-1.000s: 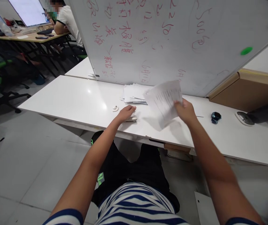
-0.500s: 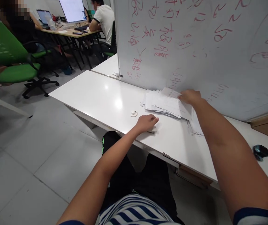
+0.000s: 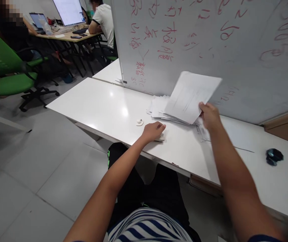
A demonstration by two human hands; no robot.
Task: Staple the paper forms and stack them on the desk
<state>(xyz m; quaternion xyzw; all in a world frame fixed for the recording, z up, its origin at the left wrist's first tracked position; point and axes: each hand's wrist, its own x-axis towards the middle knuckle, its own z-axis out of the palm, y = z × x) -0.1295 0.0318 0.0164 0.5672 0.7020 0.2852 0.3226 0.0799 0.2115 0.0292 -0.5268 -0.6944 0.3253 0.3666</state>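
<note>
My right hand pinches the lower right edge of a sheet of paper and holds it tilted up in front of the whiteboard. Below and behind that sheet lies an untidy stack of papers on the white table. My left hand rests near the table's front edge, its fingers loosely bent and apart. Under it is a flat, pale thing, mostly covered by the hand, so its kind is hidden. A small white curved object lies just left of that hand.
The whiteboard with red writing stands along the table's back edge. More paper lies beyond my right forearm. A dark, shiny object sits farther right. Green chairs and two people at a desk are at the back left.
My right hand has lifted the sheet from the stack and tilted it upright. The left hand stays in place on the table. The view has shifted slightly to the right.
</note>
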